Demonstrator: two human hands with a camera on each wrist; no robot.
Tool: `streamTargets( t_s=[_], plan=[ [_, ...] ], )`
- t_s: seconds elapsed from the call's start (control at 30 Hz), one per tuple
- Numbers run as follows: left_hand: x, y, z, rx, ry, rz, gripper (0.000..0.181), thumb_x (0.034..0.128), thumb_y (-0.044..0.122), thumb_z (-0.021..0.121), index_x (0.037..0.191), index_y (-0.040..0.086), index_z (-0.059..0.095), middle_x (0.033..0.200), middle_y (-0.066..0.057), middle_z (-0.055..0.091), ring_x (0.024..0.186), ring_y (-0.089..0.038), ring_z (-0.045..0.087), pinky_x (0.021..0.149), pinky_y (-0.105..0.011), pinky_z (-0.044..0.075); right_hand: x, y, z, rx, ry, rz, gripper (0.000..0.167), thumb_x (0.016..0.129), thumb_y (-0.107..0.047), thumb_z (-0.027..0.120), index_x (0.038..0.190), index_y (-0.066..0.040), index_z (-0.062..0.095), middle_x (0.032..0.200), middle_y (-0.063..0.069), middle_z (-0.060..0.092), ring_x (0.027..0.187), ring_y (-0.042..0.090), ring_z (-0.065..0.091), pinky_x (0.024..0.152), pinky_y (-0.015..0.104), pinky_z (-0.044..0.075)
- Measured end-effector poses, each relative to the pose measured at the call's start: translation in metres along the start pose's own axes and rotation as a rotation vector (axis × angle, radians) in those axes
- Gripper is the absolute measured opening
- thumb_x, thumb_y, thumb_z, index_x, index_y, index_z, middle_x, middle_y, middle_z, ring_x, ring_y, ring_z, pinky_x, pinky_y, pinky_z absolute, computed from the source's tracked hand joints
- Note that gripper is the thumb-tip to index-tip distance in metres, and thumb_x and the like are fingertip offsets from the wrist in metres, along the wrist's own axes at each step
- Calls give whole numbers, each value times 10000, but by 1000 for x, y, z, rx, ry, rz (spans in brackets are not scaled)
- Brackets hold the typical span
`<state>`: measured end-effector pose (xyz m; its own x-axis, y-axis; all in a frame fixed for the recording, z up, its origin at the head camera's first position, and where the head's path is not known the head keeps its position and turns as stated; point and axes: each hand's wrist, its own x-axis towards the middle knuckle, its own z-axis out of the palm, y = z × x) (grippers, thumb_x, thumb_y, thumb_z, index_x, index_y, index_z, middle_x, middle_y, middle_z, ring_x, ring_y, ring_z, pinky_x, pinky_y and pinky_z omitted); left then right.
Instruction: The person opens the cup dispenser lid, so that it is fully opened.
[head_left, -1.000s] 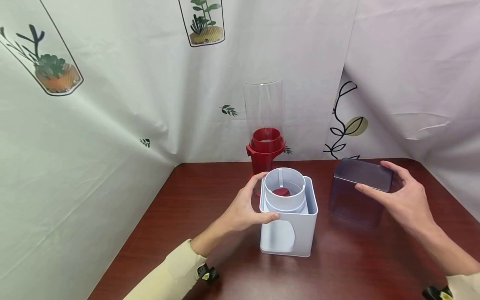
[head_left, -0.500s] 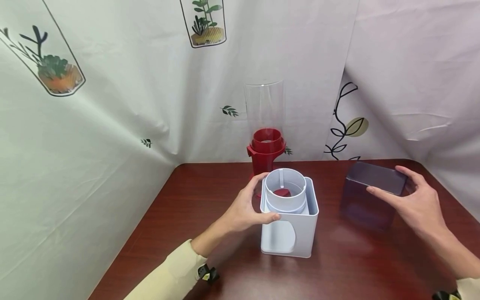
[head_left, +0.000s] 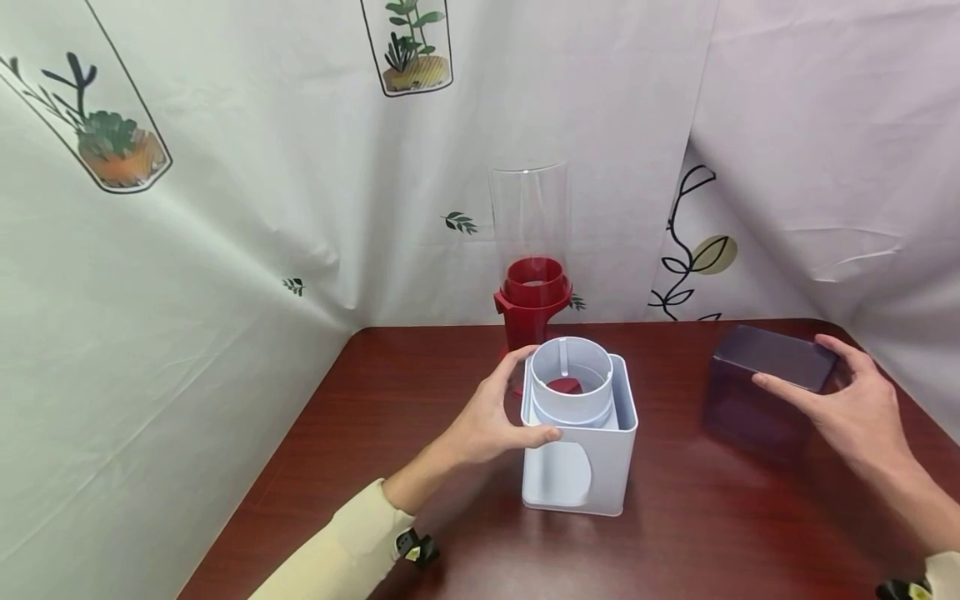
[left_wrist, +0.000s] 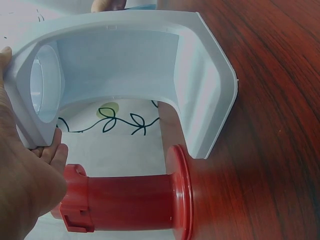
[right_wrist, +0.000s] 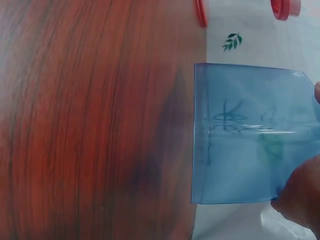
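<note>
left grip [head_left: 487,421], spread, holds white housing [head_left: 603,471] | right grip [head_left: 858,404], spread, pinches tinted box [head_left: 772,358] by edges | open tabletop [head_left: 671,475] between

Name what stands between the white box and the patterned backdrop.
The red stand with its clear tube stands between the white box and the patterned backdrop; the head view shows it.

left grip [head_left: 487,425] pinching, right grip [head_left: 858,407] pinching wide, both forearms [head_left: 352,537] angled inward
</note>
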<state>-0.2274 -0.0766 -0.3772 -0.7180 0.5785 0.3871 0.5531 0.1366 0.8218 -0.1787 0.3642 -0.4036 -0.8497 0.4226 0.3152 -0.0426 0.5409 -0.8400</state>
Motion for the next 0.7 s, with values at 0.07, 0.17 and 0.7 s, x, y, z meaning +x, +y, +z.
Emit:
streamTargets(
  t_s=[0.07, 0.17, 0.7],
  plan=[
    [0, 0, 0, 2, 0, 0, 958, 775, 241, 894, 1578, 252, 372, 1447, 38, 553, 1316, -308, 569, 1022, -429, 566, 2, 2, -1, -14, -1, 6, 994, 815, -314, 945, 1632, -127, 412, 1075, -302, 521, 868, -136, 512, 720, 29, 372],
    [1, 0, 0, 5, -2, 0, 957, 776, 244, 893, 1577, 253, 370, 1450, 35, 552, 1328, -349, 561, 1029, -401, 561, 4, 7, -4, -27, -4, 9, 1008, 824, -336, 937, 1647, -143, 389, 1074, -306, 509, 881, -145, 503, 727, 30, 362],
    [0, 2, 0, -4, -5, 12, 943, 789, 222, 889, 1577, 257, 373, 1445, 25, 559, 1267, -197, 589, 1011, -420, 574, 14, 22, -13, -67, -30, 0, 1086, 852, -340, 912, 1684, -88, 262, 1374, 42, 560, 966, -154, 460, 767, -4, 324]
  ],
)
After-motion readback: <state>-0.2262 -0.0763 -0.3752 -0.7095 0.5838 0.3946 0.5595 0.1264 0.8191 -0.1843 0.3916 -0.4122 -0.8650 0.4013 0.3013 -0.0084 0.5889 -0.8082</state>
